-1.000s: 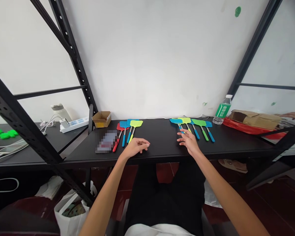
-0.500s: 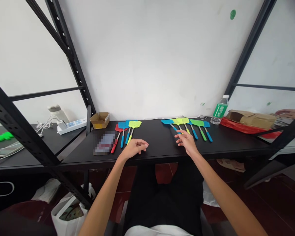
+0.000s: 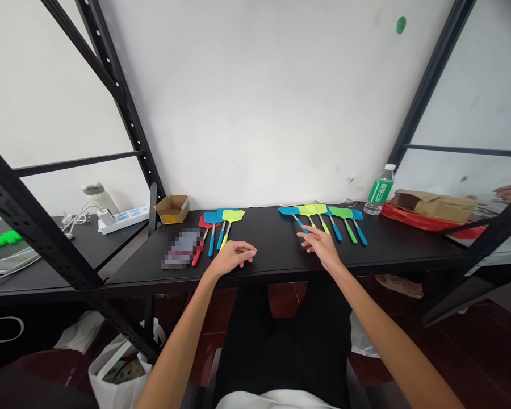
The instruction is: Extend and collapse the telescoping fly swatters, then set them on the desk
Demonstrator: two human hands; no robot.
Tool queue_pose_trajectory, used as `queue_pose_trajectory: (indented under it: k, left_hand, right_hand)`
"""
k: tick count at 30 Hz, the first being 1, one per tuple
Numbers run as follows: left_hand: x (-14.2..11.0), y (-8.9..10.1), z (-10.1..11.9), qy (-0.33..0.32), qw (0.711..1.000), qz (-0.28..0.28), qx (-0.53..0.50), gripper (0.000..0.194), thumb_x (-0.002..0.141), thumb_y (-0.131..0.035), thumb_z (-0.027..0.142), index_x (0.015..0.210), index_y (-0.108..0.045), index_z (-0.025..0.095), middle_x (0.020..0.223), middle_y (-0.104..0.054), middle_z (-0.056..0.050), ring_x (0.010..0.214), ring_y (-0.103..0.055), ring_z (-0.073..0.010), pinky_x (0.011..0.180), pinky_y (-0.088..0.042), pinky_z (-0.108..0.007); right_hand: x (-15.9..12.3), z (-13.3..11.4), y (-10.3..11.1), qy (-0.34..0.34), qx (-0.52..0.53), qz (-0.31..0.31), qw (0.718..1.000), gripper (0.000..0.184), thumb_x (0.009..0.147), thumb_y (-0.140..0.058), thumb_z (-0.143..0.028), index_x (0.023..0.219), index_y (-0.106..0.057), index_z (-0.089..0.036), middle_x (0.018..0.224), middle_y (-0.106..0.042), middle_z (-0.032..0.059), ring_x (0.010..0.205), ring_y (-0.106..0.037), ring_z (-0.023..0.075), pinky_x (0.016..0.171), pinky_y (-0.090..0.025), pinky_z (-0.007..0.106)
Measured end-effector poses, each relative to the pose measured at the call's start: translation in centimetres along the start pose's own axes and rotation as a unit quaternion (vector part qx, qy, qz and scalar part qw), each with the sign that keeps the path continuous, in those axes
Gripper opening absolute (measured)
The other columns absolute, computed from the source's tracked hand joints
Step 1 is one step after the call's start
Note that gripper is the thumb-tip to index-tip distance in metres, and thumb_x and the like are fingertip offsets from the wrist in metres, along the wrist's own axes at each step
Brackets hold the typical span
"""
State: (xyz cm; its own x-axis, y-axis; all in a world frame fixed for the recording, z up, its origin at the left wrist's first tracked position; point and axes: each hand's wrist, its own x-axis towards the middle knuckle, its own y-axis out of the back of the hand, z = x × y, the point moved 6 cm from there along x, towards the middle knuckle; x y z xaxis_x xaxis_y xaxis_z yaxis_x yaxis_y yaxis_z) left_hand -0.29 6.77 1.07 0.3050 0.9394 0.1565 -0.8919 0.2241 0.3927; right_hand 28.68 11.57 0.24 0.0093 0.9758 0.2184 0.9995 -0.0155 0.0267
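Note:
My left hand (image 3: 234,257) hovers or rests at the table's near edge, fingers loosely bent and holding nothing. Just beyond it lies a yellow fly swatter (image 3: 233,217), beside two blue fly swatters (image 3: 213,217) and a red fly swatter (image 3: 203,222). On the right, my right hand (image 3: 321,244) is open with fingers apart. Its fingertips overlap the handle of a blue fly swatter (image 3: 290,211); whether they touch it I cannot tell. Next to that one are two yellow fly swatters (image 3: 321,209), a green fly swatter (image 3: 343,213) and two more with blue handles (image 3: 361,236).
A blurred-out flat item (image 3: 182,248) and a small cardboard box (image 3: 172,209) are at the left of the black table (image 3: 272,244). A water bottle (image 3: 380,190) and a torn carton (image 3: 436,205) on red plastic stand right. Another person's hand (image 3: 509,193) shows far right.
My right hand has shifted slightly to the left, its fingertips over the blue handle. My left hand and the fly swatters look unmoved. The other person's hand has moved a little right.

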Motion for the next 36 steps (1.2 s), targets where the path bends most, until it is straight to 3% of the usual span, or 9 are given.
queue_pose_trajectory:
  k: [6, 10, 16, 26, 36]
  left_hand:
    - [-0.1, 0.0, 0.2, 0.0, 1.0, -0.001, 0.008, 0.039, 0.084, -0.066, 0.048, 0.099, -0.073, 0.012, 0.074, -0.068, -0.006, 0.054, -0.051, -0.0101, 0.053, -0.043, -0.023]
    - [-0.1, 0.0, 0.2, -0.002, 1.0, -0.001, 0.009, 0.039, 0.084, -0.066, 0.048, 0.098, -0.073, 0.012, 0.074, -0.068, -0.005, 0.055, -0.052, -0.0102, 0.052, -0.043, -0.022]
    - [0.0, -0.1, 0.2, -0.004, 1.0, -0.001, 0.004, 0.038, 0.084, -0.066, 0.047, 0.098, -0.073, 0.013, 0.073, -0.068, -0.005, 0.056, -0.052, -0.0104, 0.052, -0.043, -0.022]
    - [0.0, 0.0, 0.0, -0.006, 1.0, -0.003, 0.006, 0.038, 0.085, -0.065, 0.047, 0.098, -0.073, 0.013, 0.074, -0.068, -0.005, 0.056, -0.053, -0.0104, 0.051, -0.043, -0.022]
    - [0.0, 0.0, -0.1, -0.007, 1.0, 0.0, 0.012, 0.038, 0.085, -0.065, 0.048, 0.098, -0.073, 0.013, 0.074, -0.068, -0.005, 0.054, -0.052, -0.0097, 0.052, -0.043, -0.022]
  right_hand:
    - [0.5, 0.9, 0.3, -0.004, -0.01, 0.024, 1.0, 0.067, 0.081, -0.065, -0.028, 0.145, -0.049, -0.017, 0.134, -0.064, 0.013, 0.08, -0.067, 0.0148, 0.051, -0.055, 0.02]
    - [0.7, 1.2, 0.3, 0.002, -0.019, 0.026, 0.999, 0.075, 0.081, -0.065, -0.028, 0.151, -0.04, -0.019, 0.132, -0.065, 0.0125, 0.081, -0.067, 0.0161, 0.052, -0.055, 0.021]
    - [0.9, 1.3, 0.4, 0.009, -0.026, 0.025, 0.999, 0.071, 0.08, -0.066, -0.032, 0.146, -0.045, -0.019, 0.11, -0.073, 0.0103, 0.073, -0.066, 0.0165, 0.049, -0.054, 0.022]
    - [0.9, 1.5, 0.8, 0.003, -0.005, 0.058, 0.998, 0.072, 0.076, -0.066, -0.031, 0.144, -0.045, -0.023, 0.126, -0.064, 0.0132, 0.076, -0.07, 0.018, 0.051, -0.057, 0.025]
    - [0.7, 1.2, 0.6, 0.012, -0.013, 0.05, 0.999, 0.063, 0.076, -0.065, -0.033, 0.136, -0.051, -0.022, 0.124, -0.065, 0.0118, 0.076, -0.069, 0.0171, 0.05, -0.055, 0.024]
